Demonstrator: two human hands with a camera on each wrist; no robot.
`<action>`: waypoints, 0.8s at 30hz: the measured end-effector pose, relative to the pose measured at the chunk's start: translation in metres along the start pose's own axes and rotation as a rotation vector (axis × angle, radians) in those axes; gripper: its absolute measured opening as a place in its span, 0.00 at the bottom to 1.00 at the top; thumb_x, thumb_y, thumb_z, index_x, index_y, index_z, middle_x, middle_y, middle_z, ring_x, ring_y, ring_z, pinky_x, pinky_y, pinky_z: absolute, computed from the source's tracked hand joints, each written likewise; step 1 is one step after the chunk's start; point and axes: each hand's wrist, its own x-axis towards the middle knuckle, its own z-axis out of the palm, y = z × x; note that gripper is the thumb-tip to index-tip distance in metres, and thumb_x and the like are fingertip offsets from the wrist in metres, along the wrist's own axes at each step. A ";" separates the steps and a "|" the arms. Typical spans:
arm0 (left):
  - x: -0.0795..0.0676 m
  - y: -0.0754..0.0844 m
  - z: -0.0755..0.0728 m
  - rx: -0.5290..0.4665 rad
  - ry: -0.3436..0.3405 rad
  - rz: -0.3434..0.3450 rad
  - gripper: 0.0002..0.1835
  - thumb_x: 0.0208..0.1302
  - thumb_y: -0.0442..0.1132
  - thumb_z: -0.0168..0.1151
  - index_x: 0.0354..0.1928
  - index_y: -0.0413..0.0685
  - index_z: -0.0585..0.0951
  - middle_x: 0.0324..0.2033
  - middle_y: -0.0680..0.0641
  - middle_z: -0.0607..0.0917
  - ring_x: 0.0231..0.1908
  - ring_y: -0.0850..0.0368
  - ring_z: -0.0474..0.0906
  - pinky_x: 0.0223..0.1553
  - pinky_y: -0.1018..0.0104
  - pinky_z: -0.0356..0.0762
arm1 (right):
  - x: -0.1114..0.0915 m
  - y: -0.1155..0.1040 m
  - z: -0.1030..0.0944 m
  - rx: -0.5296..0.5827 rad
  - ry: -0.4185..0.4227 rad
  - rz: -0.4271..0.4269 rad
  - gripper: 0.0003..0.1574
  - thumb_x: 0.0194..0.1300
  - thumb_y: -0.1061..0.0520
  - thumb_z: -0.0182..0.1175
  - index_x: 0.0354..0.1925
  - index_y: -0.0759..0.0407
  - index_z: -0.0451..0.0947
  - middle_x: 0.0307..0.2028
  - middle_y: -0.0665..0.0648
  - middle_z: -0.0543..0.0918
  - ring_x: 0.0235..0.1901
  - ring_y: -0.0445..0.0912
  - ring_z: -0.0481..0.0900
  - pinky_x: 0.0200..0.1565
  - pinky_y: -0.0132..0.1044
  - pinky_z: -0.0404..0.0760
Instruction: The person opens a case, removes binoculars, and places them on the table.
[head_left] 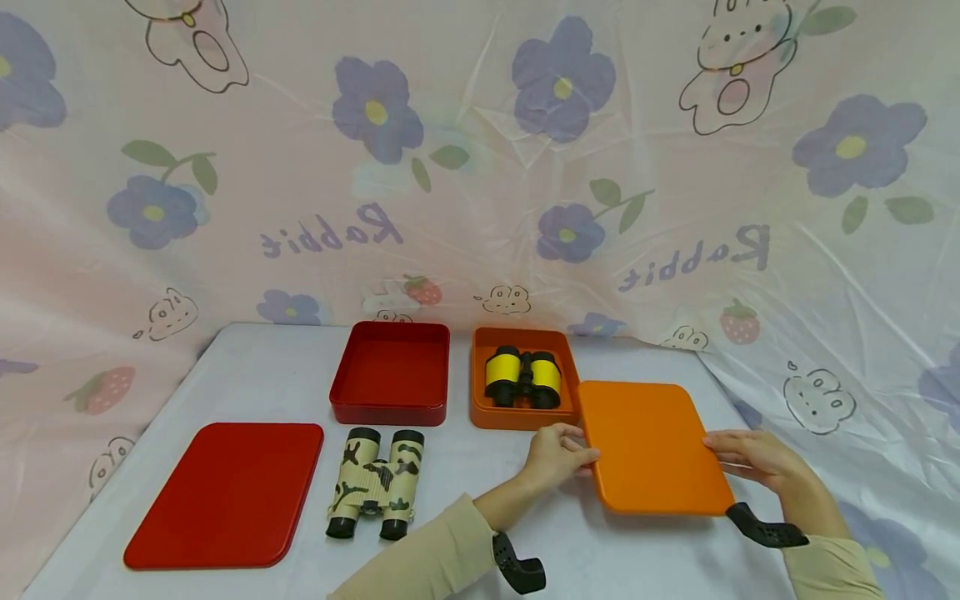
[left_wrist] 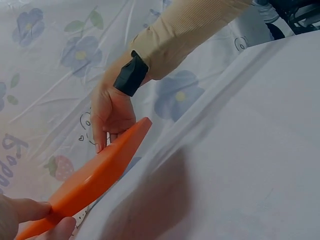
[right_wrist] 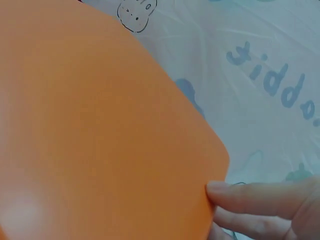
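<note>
An orange lid (head_left: 656,450) is held flat above the white table by both hands. My left hand (head_left: 553,458) pinches its left edge between thumb and fingers; in the left wrist view the lid (left_wrist: 95,175) is seen edge-on, tilted, with its shadow on the cloth below. On the opposite edge my right hand (head_left: 757,458) grips near a corner, thumb on the rim as the right wrist view shows. Just left of the lid stands an orange box (head_left: 525,421), and yellow and black binoculars (head_left: 504,371) lie inside it. The lid's far left corner overlaps the box in the head view.
A red open box (head_left: 390,375) stands left of the orange one. Camouflage binoculars (head_left: 375,483) lie in front of it. A red lid (head_left: 225,496) rests on the table (head_left: 262,367) at the left. A patterned curtain (head_left: 465,208) hangs behind the table.
</note>
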 end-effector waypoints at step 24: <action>0.002 -0.014 0.027 0.005 -0.009 -0.034 0.13 0.58 0.32 0.67 0.43 0.38 0.78 0.23 0.45 0.84 0.28 0.41 0.87 0.30 0.61 0.86 | 0.002 0.029 -0.013 0.054 0.007 0.103 0.14 0.65 0.49 0.62 0.41 0.56 0.86 0.31 0.36 0.84 0.34 0.33 0.82 0.40 0.29 0.84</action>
